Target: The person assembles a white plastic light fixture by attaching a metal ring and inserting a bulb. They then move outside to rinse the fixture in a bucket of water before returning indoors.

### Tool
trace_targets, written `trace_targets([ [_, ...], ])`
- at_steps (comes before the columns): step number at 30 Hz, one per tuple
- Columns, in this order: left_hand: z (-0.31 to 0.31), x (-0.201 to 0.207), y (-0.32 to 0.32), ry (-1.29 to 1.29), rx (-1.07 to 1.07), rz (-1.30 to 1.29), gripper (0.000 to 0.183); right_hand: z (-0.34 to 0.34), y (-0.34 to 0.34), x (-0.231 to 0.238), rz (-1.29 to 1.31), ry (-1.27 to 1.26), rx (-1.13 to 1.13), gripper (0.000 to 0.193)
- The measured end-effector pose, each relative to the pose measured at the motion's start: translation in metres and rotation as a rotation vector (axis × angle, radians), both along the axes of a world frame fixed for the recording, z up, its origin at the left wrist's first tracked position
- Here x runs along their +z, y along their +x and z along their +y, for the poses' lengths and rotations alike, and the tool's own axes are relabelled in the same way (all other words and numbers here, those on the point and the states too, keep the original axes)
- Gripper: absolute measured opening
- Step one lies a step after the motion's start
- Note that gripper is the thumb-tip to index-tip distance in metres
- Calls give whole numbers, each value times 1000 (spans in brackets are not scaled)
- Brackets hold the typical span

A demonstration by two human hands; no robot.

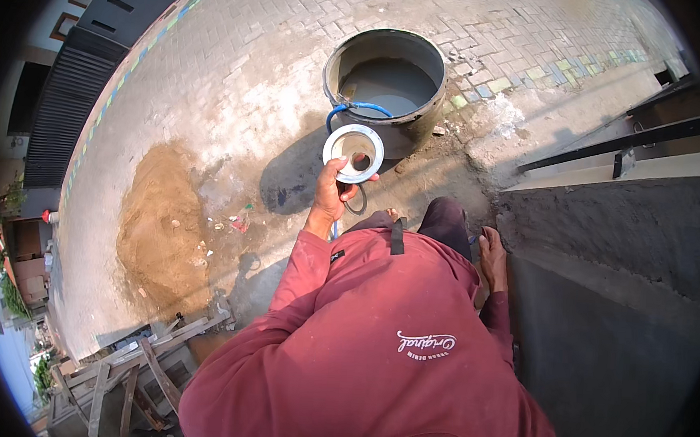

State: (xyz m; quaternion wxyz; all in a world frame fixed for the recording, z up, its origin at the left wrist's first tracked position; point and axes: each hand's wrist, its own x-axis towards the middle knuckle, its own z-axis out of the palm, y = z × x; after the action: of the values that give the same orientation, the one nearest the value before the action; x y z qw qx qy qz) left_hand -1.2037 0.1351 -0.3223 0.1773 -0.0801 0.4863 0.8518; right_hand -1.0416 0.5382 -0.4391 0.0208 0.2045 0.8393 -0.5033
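My left hand (332,193) is closed on a round, pale-rimmed dish (333,141) with a hole in its bottom, held up in front of the tub. The thumb lies on its near rim and the fingers are underneath. Just beyond stands a large dark tub (410,134) partly filled with greyish water (390,85). A blue hose (365,106) hangs over the tub's near rim, and its lower run is partly hidden by the dish. My right hand (493,258) hangs beside my right knee, close to the grey wall, fingers loosely apart with nothing visible in them.
A sand pile (161,223) lies on the ground to my left. Scrap timber (128,381) is stacked at the lower left. On my right rises a low grey cement wall (597,242), with a dark metal rail (635,144) above it. Paving blocks (298,23) stretch beyond the tub.
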Motion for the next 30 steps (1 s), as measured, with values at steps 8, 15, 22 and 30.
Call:
trace_targets([
  [8, 23, -27, -185, -509, 278, 236, 59, 23, -158, -48, 25, -227, 27, 29],
  [15, 20, -128, -326, -1314, 218, 154, 77, 1, -389, -70, 339, 163, 457, 29],
  [22, 81, -213, -422, -1713, -189, -98, 82, -47, -554, -113, 550, 435, 700, 31],
  [30, 82, -473, -455, -1868, -652, -384, 82, -54, -581, -161, 481, 462, 779, 39],
])
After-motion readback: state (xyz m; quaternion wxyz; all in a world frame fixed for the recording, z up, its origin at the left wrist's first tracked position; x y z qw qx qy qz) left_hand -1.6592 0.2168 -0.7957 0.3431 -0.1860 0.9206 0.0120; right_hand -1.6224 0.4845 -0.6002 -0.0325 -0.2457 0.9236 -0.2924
